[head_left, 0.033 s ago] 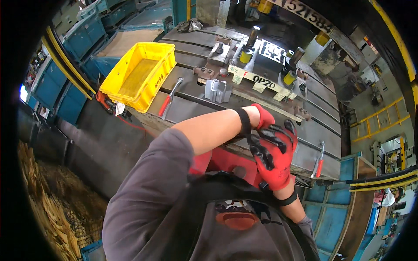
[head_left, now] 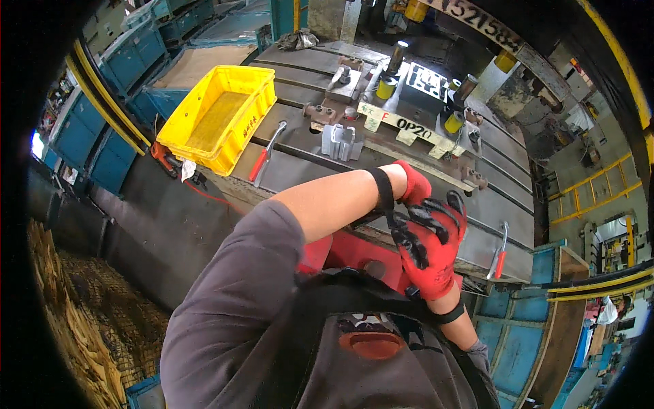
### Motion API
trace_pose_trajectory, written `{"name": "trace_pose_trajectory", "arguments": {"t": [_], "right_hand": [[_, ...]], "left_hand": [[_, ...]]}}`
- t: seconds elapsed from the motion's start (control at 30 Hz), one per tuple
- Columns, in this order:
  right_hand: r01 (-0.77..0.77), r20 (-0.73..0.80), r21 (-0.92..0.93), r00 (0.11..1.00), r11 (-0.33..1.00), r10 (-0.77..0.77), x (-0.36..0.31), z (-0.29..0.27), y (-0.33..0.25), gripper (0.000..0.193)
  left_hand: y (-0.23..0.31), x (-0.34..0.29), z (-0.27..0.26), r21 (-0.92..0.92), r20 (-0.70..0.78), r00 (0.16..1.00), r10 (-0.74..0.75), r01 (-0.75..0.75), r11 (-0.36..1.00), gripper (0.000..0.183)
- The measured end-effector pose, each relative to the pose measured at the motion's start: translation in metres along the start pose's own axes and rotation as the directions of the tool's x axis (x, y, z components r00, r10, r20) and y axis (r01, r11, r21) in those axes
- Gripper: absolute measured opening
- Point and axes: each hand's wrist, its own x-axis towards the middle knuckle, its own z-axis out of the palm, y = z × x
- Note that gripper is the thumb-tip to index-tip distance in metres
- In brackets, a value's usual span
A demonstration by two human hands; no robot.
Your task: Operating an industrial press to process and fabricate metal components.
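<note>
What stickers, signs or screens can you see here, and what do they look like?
Paper labels: pale strips with dark and red marks, along the fixture on the metal table.
Sign: long dark plate with pale characters, top edge.
Yellow bin: small dark marking on its side wall.
Screen: bright glow, far left.
</note>
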Motion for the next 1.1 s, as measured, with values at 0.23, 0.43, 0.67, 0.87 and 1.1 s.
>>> {"name": "trace_pose_trajectory", "arguments": {"t": [0.23,0.43,0.67,0.87,1.1], "right_hand": [[0.059,-0.099,-0.073,0.993,0.996,-0.066,-0.022,-0.001,0.0,0.041],[0.099,-0.148,-0.142,0.982,0.985,-0.12,-0.029,0.0,0.0,0.037],[0.133,-0.092,-0.159,0.985,0.978,-0.149,-0.037,-0.002,-0.003,0.035],[0.095,-0.072,-0.158,0.992,0.983,-0.107,-0.03,0.0,-0.001,0.037],[0.04,-0.034,-0.168,0.998,0.985,-0.046,-0.024,-0.003,0.0,0.041]], "left_hand": [[0.035,-0.02,-0.041,-0.351,-0.148,0.988,-0.053,-0.003,0.936,0.038],[0.031,-0.024,-0.05,-0.353,-0.362,0.917,0.166,-0.299,0.887,0.035],[0.002,-0.021,-0.05,-0.033,-0.536,0.705,0.464,-0.567,0.823,0.028],[0.019,-0.021,-0.048,-0.068,-0.517,0.773,0.368,-0.465,0.883,0.035],[0.036,-0.014,-0.037,0.07,-0.646,0.639,0.417,-0.494,0.867,0.037]]}}
